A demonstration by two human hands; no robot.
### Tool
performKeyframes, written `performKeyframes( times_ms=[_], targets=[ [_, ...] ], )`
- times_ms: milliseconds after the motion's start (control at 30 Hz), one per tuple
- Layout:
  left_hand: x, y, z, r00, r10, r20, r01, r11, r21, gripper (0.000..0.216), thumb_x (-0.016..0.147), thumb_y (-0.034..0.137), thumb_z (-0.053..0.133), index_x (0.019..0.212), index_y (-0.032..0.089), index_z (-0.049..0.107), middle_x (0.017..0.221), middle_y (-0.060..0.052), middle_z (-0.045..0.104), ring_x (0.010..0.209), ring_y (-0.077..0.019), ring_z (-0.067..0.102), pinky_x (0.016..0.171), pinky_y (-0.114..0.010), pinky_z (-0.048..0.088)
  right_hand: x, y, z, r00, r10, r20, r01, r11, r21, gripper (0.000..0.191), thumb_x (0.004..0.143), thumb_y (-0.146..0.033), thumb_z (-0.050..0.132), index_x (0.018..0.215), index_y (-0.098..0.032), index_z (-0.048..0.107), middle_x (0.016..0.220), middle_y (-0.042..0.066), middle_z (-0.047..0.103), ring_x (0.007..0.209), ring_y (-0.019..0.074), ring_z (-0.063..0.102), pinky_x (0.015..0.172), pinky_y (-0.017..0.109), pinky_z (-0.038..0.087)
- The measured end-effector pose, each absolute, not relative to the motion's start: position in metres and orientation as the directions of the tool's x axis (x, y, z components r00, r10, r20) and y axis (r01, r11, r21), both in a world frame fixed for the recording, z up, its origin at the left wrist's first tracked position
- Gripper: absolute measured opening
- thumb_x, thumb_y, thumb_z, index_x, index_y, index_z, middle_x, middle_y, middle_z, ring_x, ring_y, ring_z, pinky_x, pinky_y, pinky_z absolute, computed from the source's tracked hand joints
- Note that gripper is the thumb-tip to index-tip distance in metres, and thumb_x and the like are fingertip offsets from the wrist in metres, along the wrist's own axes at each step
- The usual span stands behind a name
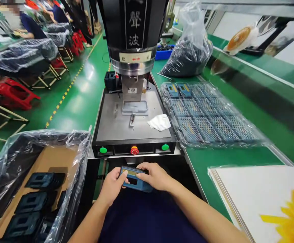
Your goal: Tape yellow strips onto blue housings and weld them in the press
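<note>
Close to my body, a blue plastic device housing with a dark rectangular window is held between both hands. My left hand grips its left end, thumb on the face. My right hand is closed over its upper right side, with the thumb pressed near the top edge. Just beyond the hands stands an ultrasonic welding machine with Chinese lettering. Its metal horn hangs above a pale fixture on the steel base plate.
Right of the machine lies a clear compartment tray with two blue housings in its back corner. A plastic-lined bin at left holds several dark housings. A white cloth, green buttons and red emergency stop are near.
</note>
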State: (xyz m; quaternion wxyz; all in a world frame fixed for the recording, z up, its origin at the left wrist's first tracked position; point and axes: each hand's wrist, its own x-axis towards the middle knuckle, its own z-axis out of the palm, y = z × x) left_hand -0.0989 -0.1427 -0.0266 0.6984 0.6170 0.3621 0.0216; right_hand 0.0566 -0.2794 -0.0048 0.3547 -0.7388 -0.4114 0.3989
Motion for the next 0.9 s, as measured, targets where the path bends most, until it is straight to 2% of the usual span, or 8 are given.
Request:
performKeyframes(
  times_ms=[133, 267, 400, 500, 567, 633, 800, 900],
  targets=[
    [-0.107, -0.141, -0.027, 0.707, 0.470, -0.528, 0.471, 0.243, 0.848, 0.041, 0.080, 0.053, 0.057, 0.097, 0.016, 0.060, 0.080, -0.001, 0.064, 0.072, -0.0155, 0.061, 0.069, -0.029, 0.052, 0.042, -0.282, -0.012, 0.287, 0.917, -0.276, 0.356, -0.370, -0.858, 0.019, 0.087, -0.026, 0.052, 0.098, -0.022, 0.067, 0.084, -0.001, 0.065, 0.074, 0.0142, 0.056, 0.065, 0.023, 0.041],
    [-0.108, -0.138, -0.030, 0.703, 0.516, -0.490, 0.527, 0.085, 0.846, 0.042, 0.081, 0.057, 0.052, 0.085, 0.017, 0.061, 0.072, -0.001, 0.063, 0.069, -0.0185, 0.062, 0.064, -0.028, 0.050, 0.038, -0.281, -0.016, 0.299, 0.914, -0.273, 0.387, -0.378, -0.841, 0.018, 0.089, -0.026, 0.049, 0.088, -0.021, 0.066, 0.073, -0.003, 0.061, 0.065, 0.0122, 0.052, 0.060, 0.022, 0.038],
    [-0.107, -0.140, -0.034, 0.708, 0.530, -0.467, 0.600, -0.105, 0.793, 0.045, 0.084, 0.059, 0.043, 0.087, 0.019, 0.062, 0.068, -0.003, 0.064, 0.069, -0.0208, 0.063, 0.064, -0.030, 0.047, 0.036, -0.283, -0.022, 0.314, 0.904, -0.288, 0.393, -0.400, -0.828, 0.021, 0.090, -0.029, 0.047, 0.087, -0.021, 0.066, 0.072, -0.002, 0.061, 0.065, 0.0129, 0.053, 0.061, 0.023, 0.039],
    [-0.103, -0.149, -0.030, 0.690, 0.591, -0.418, 0.668, -0.295, 0.683, 0.054, 0.084, 0.061, 0.041, 0.113, 0.018, 0.058, 0.090, -0.008, 0.068, 0.084, -0.0259, 0.065, 0.075, -0.036, 0.048, 0.033, -0.286, -0.031, 0.325, 0.910, -0.259, 0.348, -0.370, -0.862, 0.029, 0.093, -0.030, 0.041, 0.103, -0.020, 0.066, 0.090, 0.003, 0.067, 0.082, 0.0172, 0.060, 0.074, 0.027, 0.046],
    [-0.098, -0.156, -0.026, 0.679, 0.641, -0.358, 0.692, -0.395, 0.604, 0.077, 0.074, 0.064, 0.055, 0.134, 0.017, 0.042, 0.118, -0.015, 0.061, 0.103, -0.0306, 0.061, 0.085, -0.040, 0.046, 0.030, -0.289, -0.036, 0.355, 0.907, -0.225, 0.295, -0.337, -0.894, 0.036, 0.094, -0.031, 0.037, 0.116, -0.017, 0.062, 0.107, 0.007, 0.066, 0.098, 0.0201, 0.060, 0.086, 0.032, 0.047],
    [-0.093, -0.160, -0.023, 0.686, 0.652, -0.322, 0.689, -0.441, 0.576, 0.092, 0.067, 0.062, 0.064, 0.140, 0.015, 0.032, 0.133, -0.017, 0.051, 0.116, -0.0324, 0.053, 0.093, -0.041, 0.044, 0.029, -0.293, -0.038, 0.382, 0.901, -0.205, 0.257, -0.317, -0.913, 0.039, 0.095, -0.032, 0.036, 0.123, -0.016, 0.058, 0.116, 0.010, 0.063, 0.106, 0.0211, 0.059, 0.093, 0.035, 0.045],
    [-0.088, -0.152, -0.023, 0.730, 0.597, -0.331, 0.608, -0.347, 0.714, 0.055, 0.081, 0.058, 0.046, 0.122, 0.021, 0.055, 0.110, -0.009, 0.067, 0.104, -0.0284, 0.060, 0.092, -0.041, 0.045, 0.034, -0.310, -0.022, 0.381, 0.905, -0.191, 0.346, -0.331, -0.878, 0.040, 0.089, -0.032, 0.049, 0.126, -0.019, 0.055, 0.114, 0.009, 0.062, 0.101, 0.0214, 0.060, 0.091, 0.035, 0.047],
    [-0.080, -0.145, -0.025, 0.688, 0.656, -0.309, 0.522, -0.152, 0.839, 0.054, 0.077, 0.064, 0.049, 0.110, 0.023, 0.064, 0.088, -0.004, 0.070, 0.088, -0.0270, 0.064, 0.078, -0.038, 0.051, 0.038, -0.322, -0.004, 0.348, 0.933, -0.089, 0.544, -0.278, -0.791, 0.082, 0.072, -0.043, 0.071, 0.141, -0.017, 0.038, 0.133, 0.015, 0.047, 0.118, 0.0284, 0.049, 0.100, 0.041, 0.041]
  ],
)
